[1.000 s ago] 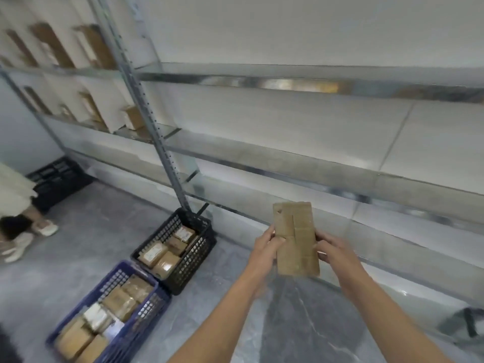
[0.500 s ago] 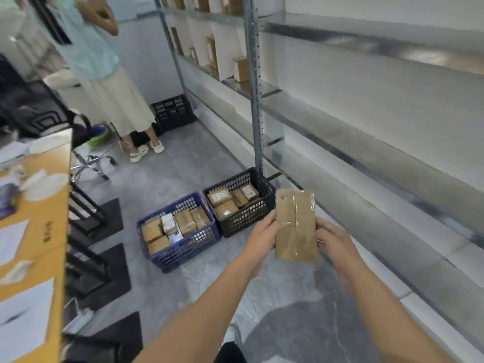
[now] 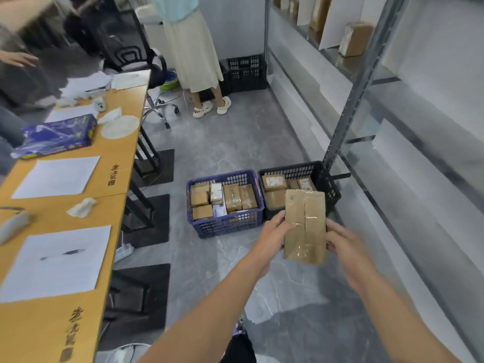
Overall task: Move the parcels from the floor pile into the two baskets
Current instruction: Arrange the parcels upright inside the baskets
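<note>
A flat brown taped parcel (image 3: 305, 226) is held upright in front of me, above the floor. My left hand (image 3: 272, 233) grips its left edge and my right hand (image 3: 345, 247) grips its right edge. Beyond it on the floor stand a blue basket (image 3: 225, 225) and, to its right, a black basket (image 3: 324, 176). Both contain several brown parcels. The held parcel covers part of the black basket. The floor pile is out of view.
A long wooden desk (image 3: 115, 179) with papers runs along the left. Metal shelving (image 3: 348, 121) lines the right wall. A person in a pale skirt (image 3: 191, 56) stands at the back beside a black crate (image 3: 246, 73) and an office chair (image 3: 154, 74).
The view has swung left, from the shelves toward the room, so the baskets now lie straight ahead and closer. Both hands keep hold of the parcel.
</note>
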{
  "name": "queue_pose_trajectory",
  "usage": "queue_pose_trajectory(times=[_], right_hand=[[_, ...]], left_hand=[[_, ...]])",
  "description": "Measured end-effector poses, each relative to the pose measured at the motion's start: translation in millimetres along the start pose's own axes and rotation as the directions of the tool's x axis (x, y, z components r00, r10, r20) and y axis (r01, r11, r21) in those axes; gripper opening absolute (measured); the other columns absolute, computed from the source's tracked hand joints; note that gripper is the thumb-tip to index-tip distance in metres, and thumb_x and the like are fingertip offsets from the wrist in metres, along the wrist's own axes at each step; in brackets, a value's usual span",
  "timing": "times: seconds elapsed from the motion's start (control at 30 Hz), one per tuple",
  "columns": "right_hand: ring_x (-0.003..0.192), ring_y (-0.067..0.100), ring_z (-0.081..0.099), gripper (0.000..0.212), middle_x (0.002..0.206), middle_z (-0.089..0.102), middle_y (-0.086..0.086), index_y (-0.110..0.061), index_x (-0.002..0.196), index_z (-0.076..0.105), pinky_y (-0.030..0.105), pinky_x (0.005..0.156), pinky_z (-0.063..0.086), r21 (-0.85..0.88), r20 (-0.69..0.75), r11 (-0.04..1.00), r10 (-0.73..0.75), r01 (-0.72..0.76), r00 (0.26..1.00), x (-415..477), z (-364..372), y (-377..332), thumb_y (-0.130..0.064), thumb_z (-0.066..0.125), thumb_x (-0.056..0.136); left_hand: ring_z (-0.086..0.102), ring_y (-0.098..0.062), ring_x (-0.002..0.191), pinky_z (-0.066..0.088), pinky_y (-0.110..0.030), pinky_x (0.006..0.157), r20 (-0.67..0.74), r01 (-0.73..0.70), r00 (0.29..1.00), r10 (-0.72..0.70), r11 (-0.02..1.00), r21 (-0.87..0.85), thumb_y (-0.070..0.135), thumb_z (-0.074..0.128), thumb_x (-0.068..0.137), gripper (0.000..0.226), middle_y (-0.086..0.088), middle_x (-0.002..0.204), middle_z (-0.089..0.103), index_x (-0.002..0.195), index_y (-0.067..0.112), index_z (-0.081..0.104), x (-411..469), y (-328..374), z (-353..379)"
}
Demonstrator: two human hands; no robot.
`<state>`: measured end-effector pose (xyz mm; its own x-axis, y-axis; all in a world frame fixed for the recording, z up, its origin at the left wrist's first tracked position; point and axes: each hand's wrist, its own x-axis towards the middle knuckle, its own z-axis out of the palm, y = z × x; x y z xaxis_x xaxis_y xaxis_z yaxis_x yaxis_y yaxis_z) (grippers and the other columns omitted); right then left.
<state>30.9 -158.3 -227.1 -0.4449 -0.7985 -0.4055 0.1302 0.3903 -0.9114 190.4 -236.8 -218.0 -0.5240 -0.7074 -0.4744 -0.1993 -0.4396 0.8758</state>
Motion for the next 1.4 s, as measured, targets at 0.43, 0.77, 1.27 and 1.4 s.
queue_pose_trajectory(times=[0.43, 0.77, 1.27, 1.4], right_hand=[[0.11, 0.016, 0.073, 0.039, 0.113, 0.079, -0.004, -0.023, 0.126, 0.074, 0.039, 0.101, 0.055, -0.086, 0.131, 0.983, 0.17, -0.159, 0.977, 142, 160, -30, -0.002, 0.052, 0.101], [0.106, 0.013, 0.074, 0.039, 0.109, 0.08, -0.007, -0.036, 0.113, 0.076, 0.037, 0.096, 0.058, -0.16, 0.204, 0.957, 0.271, -0.241, 0.941, 234, 194, -43, -0.005, 0.053, 0.102], [0.111, 0.011, 0.072, 0.041, 0.116, 0.077, -0.014, -0.034, 0.128, 0.071, 0.044, 0.105, 0.054, -0.368, 0.364, 0.873, 0.452, -0.321, 0.814, 427, 209, -11, -0.011, 0.051, 0.102], [0.112, 0.009, 0.071, 0.038, 0.113, 0.078, -0.015, -0.037, 0.118, 0.074, 0.036, 0.102, 0.054, -0.397, 0.371, 0.848, 0.498, -0.351, 0.784, 467, 241, 19, -0.01, 0.052, 0.102]], left_hand=[[0.065, 0.0, 0.101, 0.048, -0.025, 0.079, -0.119, 0.132, 0.982, -0.146, 0.984, -0.121, 0.03, 0.056, 0.103, 0.022, 0.012, 0.117, 0.071, 0.124, 0.034, 0.064, 111, 12, -175], [0.059, -0.012, 0.126, 0.047, -0.047, 0.109, -0.212, 0.2, 0.949, -0.233, 0.966, -0.166, 0.055, 0.065, 0.082, 0.048, 0.009, 0.139, 0.062, 0.129, 0.043, 0.064, 191, 2, -218], [0.065, -0.012, 0.117, 0.05, -0.03, 0.085, -0.351, 0.306, 0.84, -0.413, 0.896, -0.322, 0.028, 0.052, 0.106, 0.03, 0.006, 0.126, 0.073, 0.133, 0.031, 0.064, 337, 3, -231], [0.07, -0.015, 0.111, 0.055, -0.03, 0.086, -0.386, 0.331, 0.797, -0.464, 0.871, -0.364, 0.026, 0.056, 0.104, 0.027, 0.001, 0.119, 0.076, 0.128, 0.028, 0.069, 373, -28, -260]])
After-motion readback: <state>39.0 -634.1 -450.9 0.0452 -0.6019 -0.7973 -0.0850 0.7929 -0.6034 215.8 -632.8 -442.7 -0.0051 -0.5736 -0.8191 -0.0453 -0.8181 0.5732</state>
